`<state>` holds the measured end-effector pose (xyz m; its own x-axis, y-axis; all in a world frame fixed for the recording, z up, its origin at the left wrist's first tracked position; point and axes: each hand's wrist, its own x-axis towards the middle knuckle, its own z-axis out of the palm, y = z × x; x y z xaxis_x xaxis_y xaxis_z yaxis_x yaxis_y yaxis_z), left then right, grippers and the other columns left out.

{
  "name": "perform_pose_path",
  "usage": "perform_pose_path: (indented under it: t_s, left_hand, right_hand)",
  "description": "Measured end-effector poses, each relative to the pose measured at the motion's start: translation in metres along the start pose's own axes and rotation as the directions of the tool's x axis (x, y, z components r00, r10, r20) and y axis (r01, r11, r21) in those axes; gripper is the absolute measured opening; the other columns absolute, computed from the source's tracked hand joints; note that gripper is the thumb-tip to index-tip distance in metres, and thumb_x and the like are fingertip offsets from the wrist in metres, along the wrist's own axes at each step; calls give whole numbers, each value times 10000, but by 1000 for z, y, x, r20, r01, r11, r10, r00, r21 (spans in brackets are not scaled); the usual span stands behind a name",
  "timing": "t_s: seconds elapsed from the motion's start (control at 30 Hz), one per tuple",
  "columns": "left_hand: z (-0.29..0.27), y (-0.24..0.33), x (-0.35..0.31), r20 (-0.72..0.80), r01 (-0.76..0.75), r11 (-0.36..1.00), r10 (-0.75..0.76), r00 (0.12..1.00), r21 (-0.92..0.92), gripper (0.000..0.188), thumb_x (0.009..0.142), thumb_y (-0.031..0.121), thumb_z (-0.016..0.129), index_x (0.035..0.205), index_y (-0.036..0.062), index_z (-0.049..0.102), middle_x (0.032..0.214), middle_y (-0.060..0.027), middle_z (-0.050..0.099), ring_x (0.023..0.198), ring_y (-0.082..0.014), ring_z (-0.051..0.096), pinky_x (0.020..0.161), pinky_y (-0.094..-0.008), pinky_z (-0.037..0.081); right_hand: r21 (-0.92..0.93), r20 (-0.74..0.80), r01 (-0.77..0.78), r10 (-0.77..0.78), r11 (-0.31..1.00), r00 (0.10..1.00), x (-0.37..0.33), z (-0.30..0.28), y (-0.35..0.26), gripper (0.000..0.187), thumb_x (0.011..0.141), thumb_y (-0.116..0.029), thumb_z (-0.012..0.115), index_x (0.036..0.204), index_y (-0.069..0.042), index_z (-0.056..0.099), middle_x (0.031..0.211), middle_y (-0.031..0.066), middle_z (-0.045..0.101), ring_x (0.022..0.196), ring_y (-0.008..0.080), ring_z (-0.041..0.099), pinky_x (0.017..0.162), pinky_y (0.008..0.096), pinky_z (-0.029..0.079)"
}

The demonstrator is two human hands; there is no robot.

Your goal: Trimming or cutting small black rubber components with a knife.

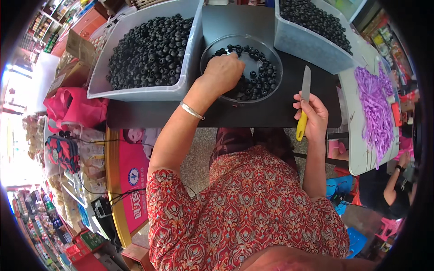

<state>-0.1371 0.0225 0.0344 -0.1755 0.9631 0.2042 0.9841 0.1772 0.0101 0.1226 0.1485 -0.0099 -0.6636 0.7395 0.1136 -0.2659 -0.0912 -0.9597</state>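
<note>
My left hand (224,72) reaches over a clear round bowl (279,74) of small black bead-like pieces (264,81), many showing a hole. Its fingers are curled and pointing down, a small white spot shows by them, and what they hold is hidden. My right hand (313,116) holds a knife (306,86) by its yellow handle, blade upright, to the right of the bowl. A large translucent tub (135,94) heaped with the same black pieces stands left of the bowl. Another translucent tub (307,56) of small black pieces is at the back right.
The bowl and tubs rest on a black table (271,115). To the right, purple strips (373,113) lie on a pale board (359,158). A pink bag (74,108) and a patterned pouch (62,153) are at the left. Another person's arm (392,185) shows at the far right.
</note>
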Motion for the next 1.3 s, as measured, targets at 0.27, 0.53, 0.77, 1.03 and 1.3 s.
perform_pose_path:
  t_s: [0.27,0.53,0.77,1.03,1.3]
  left_hand:
    - [-5,5,-12,-111,-11,990,-5,994,-139,77,747,84,639,774,21,606,830,-140,588,778,-327,612,678,-424,490]
    - [-24,28,-31,-319,-255,487,-52,946,-836,228,757,-30,681,979,6,643,804,-58,610,719,-115,580,662,-262,481]
    - [-37,46,-42,-325,-324,183,28,945,-928,247,755,-39,689,993,23,660,765,-13,559,708,-81,527,649,-222,434]
    - [-14,93,-36,-298,-350,140,300,906,-926,205,786,18,669,989,31,641,821,-78,600,739,-188,582,665,-290,456]
    - [28,116,-23,-193,-297,176,447,874,-938,205,775,49,671,972,43,614,852,-108,615,745,-262,609,655,-337,483]
  right_hand:
    - [-8,-31,-11,11,1000,999,0,5,0,255,884,-61,576,1120,34,577,1008,125,641,804,135,631,559,222,501]
    - [-33,-53,-18,16,999,998,2,7,0,254,880,-69,581,1113,29,582,1013,117,639,805,131,629,554,219,498]
    - [-51,-87,4,-9,999,996,-1,10,1,249,882,-64,575,1114,27,581,1012,114,638,794,123,628,543,211,491]
    - [-64,-167,-57,45,996,985,1,13,-3,264,880,-77,583,1118,37,578,1006,117,638,768,113,619,519,207,484]
    - [-29,-153,13,-17,1000,988,2,9,2,255,892,-78,566,1121,32,579,1015,126,638,779,125,622,528,211,497]
